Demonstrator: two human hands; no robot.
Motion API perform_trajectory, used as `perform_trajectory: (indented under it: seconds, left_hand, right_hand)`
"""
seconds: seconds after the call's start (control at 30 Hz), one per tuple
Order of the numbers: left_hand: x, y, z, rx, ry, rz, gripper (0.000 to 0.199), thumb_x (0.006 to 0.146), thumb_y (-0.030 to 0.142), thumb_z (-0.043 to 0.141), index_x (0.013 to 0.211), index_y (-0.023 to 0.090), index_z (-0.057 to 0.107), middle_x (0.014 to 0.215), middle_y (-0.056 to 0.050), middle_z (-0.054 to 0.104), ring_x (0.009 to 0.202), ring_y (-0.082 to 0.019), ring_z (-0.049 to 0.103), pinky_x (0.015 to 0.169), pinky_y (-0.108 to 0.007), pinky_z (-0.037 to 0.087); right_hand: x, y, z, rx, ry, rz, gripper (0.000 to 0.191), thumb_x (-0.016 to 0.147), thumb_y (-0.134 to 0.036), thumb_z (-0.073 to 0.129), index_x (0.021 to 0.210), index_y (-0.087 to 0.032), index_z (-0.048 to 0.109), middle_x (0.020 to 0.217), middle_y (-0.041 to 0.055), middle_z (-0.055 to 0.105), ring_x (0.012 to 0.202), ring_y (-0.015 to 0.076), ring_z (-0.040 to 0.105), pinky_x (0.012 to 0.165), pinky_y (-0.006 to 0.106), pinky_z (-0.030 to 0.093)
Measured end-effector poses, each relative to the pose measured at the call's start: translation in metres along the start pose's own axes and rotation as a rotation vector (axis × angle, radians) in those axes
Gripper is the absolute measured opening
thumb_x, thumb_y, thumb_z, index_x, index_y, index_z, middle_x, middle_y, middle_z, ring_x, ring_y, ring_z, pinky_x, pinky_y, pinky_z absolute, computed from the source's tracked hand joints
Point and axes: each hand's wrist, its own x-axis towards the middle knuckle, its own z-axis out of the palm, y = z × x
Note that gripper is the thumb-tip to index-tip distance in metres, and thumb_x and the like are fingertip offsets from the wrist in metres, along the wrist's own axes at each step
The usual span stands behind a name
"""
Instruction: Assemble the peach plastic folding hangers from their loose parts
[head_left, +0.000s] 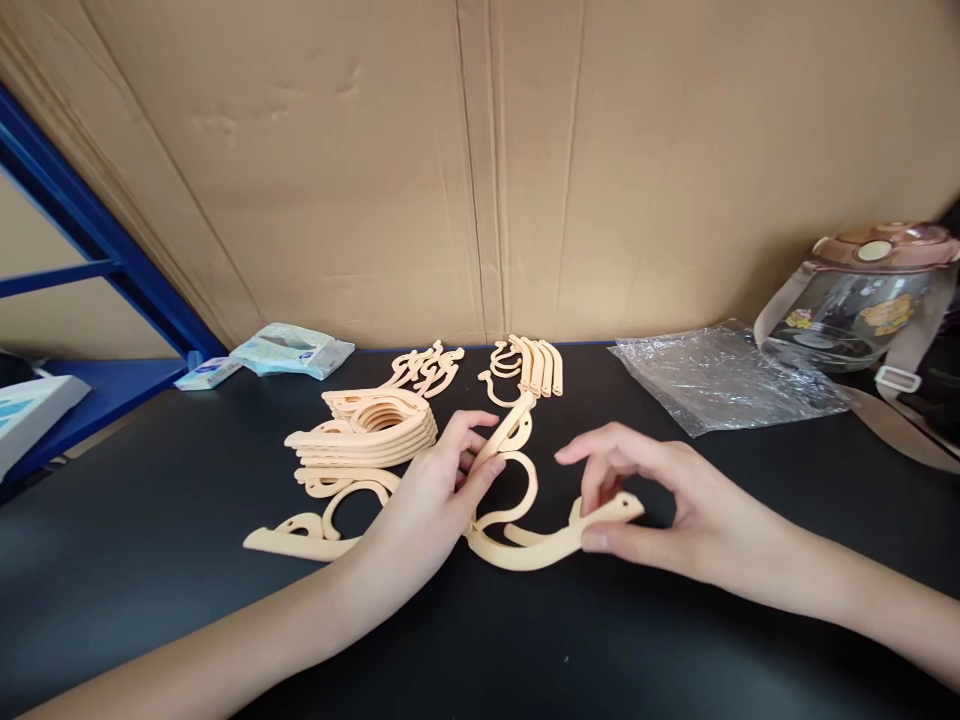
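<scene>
A beige plastic folding hanger (525, 558) is held between my two hands above the black table. My left hand (439, 485) grips its upright arm between thumb and fingers. With thumb and fingertips, my right hand (667, 500) pinches the end of its curved lower arm; the index finger is raised. A round hook loop shows between the arms. Left of my left hand sits a stack of similar beige hangers (367, 455). Another folded hanger (300, 545) lies nearer to me, partly hidden by my left wrist.
Behind are loose beige hook pieces (427, 372) and a row of curved beige arms (541, 368). Tissue packs (292, 350) lie back left by a blue metal frame (112, 250). A clear plastic bag (720, 380) and a strapped drinking bottle (855, 310) are at right. Cardboard (360, 150) stands behind.
</scene>
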Motion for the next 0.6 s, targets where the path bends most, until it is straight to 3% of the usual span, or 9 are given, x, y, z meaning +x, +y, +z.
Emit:
perform_trajectory:
  seconds: [0.13,0.27,0.43,0.6]
  left_hand:
    - [0.001,-0.004,0.002,0.522,0.021,0.190,0.022,0.098,0.021,0.041,0.120,0.022,0.048,0.096,-0.003,0.062,0.086,-0.021,0.059,0.074,-0.034,0.049]
    - [0.002,-0.005,0.004,0.878,0.042,0.369,0.025,0.097,0.015,0.042,0.119,0.015,0.053,0.096,-0.006,0.061,0.085,-0.024,0.057,0.071,-0.035,0.047]
    - [0.002,-0.003,0.001,0.979,0.015,0.374,0.025,0.097,0.015,0.042,0.113,0.016,0.061,0.096,-0.006,0.059,0.084,-0.022,0.057,0.070,-0.034,0.047]
    - [0.001,-0.001,-0.006,0.892,-0.088,0.457,0.029,0.095,0.008,0.044,0.116,0.018,0.060,0.109,-0.006,0.063,0.096,-0.022,0.056,0.078,-0.033,0.049]
  right_hand:
    - [-0.005,-0.007,0.005,-0.161,-0.213,-0.089,0.020,0.079,-0.030,0.074,0.094,-0.024,0.063,0.081,-0.0048,0.066,0.075,0.0114,0.060,0.072,0.024,0.045]
    - [-0.006,-0.010,0.010,-0.244,-0.295,-0.165,0.010,0.086,-0.031,0.067,0.090,-0.023,0.065,0.083,-0.0046,0.068,0.078,0.0109,0.060,0.074,0.023,0.043]
    - [-0.001,0.003,0.003,-0.507,-0.126,-0.230,0.018,0.094,-0.027,0.054,0.106,-0.021,0.067,0.084,0.0013,0.064,0.076,0.0142,0.059,0.068,0.026,0.045]
    - [0.002,0.014,-0.007,-0.697,-0.130,-0.221,0.023,0.095,-0.024,0.050,0.108,-0.024,0.068,0.077,0.0002,0.061,0.070,0.0151,0.058,0.067,0.029,0.044]
